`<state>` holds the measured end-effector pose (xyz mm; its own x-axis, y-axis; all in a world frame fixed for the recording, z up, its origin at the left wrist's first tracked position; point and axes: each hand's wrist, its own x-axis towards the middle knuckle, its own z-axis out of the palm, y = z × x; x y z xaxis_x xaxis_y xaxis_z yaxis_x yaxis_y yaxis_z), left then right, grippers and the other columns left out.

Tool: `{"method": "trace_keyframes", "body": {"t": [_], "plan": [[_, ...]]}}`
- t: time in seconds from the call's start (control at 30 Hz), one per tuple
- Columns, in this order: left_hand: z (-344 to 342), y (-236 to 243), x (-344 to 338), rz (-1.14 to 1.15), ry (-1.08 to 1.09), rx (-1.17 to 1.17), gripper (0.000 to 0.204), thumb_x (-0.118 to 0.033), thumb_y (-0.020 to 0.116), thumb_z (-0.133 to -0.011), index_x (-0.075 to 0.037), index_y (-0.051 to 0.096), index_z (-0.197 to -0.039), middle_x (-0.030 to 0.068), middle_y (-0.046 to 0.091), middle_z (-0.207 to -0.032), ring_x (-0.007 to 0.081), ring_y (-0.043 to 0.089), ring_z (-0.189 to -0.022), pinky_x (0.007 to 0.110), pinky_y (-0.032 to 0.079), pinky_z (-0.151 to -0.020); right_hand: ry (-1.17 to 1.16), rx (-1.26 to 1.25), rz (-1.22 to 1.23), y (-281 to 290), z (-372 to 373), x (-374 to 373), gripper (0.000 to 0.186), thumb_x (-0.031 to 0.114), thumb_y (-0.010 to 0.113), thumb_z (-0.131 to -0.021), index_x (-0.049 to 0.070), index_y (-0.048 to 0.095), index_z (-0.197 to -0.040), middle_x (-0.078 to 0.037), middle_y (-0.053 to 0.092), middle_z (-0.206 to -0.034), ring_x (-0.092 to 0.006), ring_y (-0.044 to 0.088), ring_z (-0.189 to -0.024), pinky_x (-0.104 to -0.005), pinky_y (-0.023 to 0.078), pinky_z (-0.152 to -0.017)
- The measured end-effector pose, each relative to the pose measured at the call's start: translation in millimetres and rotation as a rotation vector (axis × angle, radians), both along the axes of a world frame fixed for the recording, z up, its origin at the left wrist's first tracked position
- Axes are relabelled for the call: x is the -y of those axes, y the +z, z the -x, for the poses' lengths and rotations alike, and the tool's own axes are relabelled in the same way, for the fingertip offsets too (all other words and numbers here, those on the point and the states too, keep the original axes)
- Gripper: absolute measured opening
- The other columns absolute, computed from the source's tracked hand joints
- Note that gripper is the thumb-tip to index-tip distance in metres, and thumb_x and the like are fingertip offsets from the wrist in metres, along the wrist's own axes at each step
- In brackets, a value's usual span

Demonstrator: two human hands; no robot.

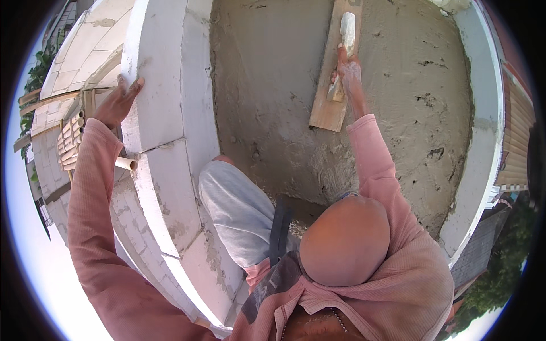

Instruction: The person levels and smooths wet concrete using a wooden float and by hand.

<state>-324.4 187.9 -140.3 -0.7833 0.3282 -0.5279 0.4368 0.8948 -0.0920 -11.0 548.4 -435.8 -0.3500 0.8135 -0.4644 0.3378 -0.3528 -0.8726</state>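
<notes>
My left hand [118,99] rests with fingers apart on the outer edge of a white block wall [156,68]. My right hand [348,74] grips the pale, mortar-smeared handle of a long wooden float [327,113], which lies flat on wet grey mortar [415,96]. The mortar fills the space between the left wall and a white edge at the right. It looks smooth at the upper left and pitted toward the right. My left leg [230,210] in grey trousers is bent beside the inner face of the wall, with the knee near the mortar.
Bamboo poles [71,139] and wooden planks [51,102] sit beyond the left wall, with more blockwork and greenery. A white rim [475,125] bounds the mortar at the right, with corrugated roofing [512,142] and trees [495,278] beyond it.
</notes>
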Motion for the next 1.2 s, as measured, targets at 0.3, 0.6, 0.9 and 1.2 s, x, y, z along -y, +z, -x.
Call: {"method": "trace_keyframes", "body": {"t": [0.3, 0.6, 0.9, 1.2], "plan": [[-0.2, 1.9, -7.2, 0.036, -0.008, -0.023, 0.105, -0.072, 0.04, -0.094, 0.012, 0.014, -0.152, 0.0368, 0.038, -0.147, 0.0399, 0.036, -0.142, 0.038, 0.025, -0.117, 0.781, 0.214, -0.019, 22.4, -30.7, 108.5, 0.069, 0.061, 0.055, -0.093, -0.006, 0.049, -0.107, -0.015, 0.059, -0.063, -0.0258, 0.061, -0.047, -0.0408, 0.049, -0.044], [6.3, -0.8, -0.5, -0.005, -0.105, 0.0, 0.108, -0.072, 0.037, -0.095, 0.016, 0.008, -0.15, 0.0383, 0.037, -0.146, 0.0396, 0.036, -0.142, 0.036, 0.027, -0.117, 0.946, 0.355, -0.166, 41.9, -122.5, 101.2, 0.067, 0.062, 0.052, -0.095, -0.002, 0.053, -0.115, -0.027, 0.064, -0.076, -0.0406, 0.068, -0.079, -0.0505, 0.052, -0.072], [8.7, -1.9, 7.9, 0.004, -0.049, -0.031, 0.107, -0.071, 0.04, -0.095, 0.015, 0.01, -0.15, 0.0366, 0.034, -0.15, 0.0381, 0.031, -0.145, 0.035, 0.025, -0.117, 0.231, 0.457, -0.199, 59.3, -202.7, 17.2, 0.069, 0.066, 0.051, -0.094, -0.002, 0.059, -0.101, -0.014, 0.056, -0.061, -0.0229, 0.059, -0.045, -0.039, 0.047, -0.046], [14.5, -0.2, 2.9, 0.044, -0.101, -0.092, 0.107, -0.075, 0.041, -0.092, 0.01, 0.017, -0.152, 0.0344, 0.036, -0.149, 0.0371, 0.036, -0.143, 0.037, 0.025, -0.117, 0.182, 0.539, -0.169, 36.3, -242.1, -23.8, 0.073, 0.068, 0.05, -0.093, -0.005, 0.06, -0.097, -0.01, 0.052, -0.061, -0.0185, 0.055, -0.043, -0.0382, 0.045, -0.045]]}}
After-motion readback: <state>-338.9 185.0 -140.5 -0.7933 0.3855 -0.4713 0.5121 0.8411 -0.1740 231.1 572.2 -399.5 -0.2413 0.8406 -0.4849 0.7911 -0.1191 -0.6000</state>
